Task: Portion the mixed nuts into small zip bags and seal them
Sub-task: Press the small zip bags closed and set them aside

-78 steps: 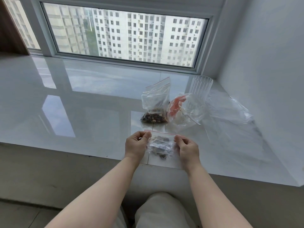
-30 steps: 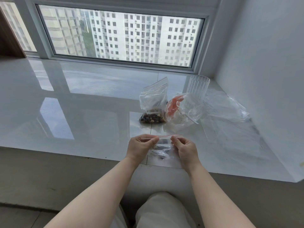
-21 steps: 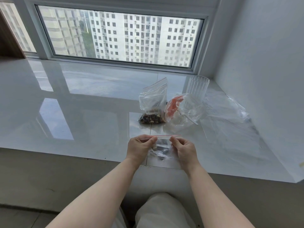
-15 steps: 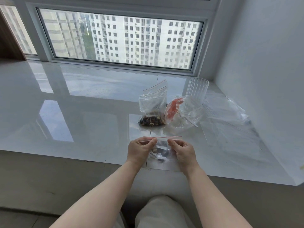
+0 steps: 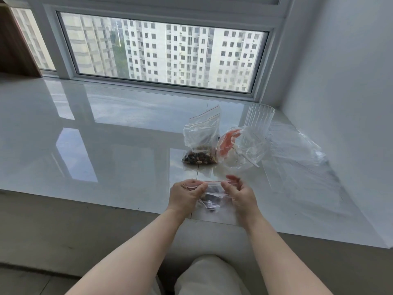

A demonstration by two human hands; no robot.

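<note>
While held at six o'clock over sill edge (image 5: 127, 206): small zip bag (image 5: 210, 199) of mixed nuts, red seal strip (image 5: 214, 182) pinched by left hand (image 5: 186, 194) and right hand (image 5: 239, 193). Step: sealing. Next: press strip shut end to end. Twelve o'clock, beyond: nut bag (image 5: 201, 143), plastic cup (image 5: 258, 120).

High-rise flat — glossy window ledge (image 5: 106, 145), window (image 5: 161, 58) facing apartment towers
</note>
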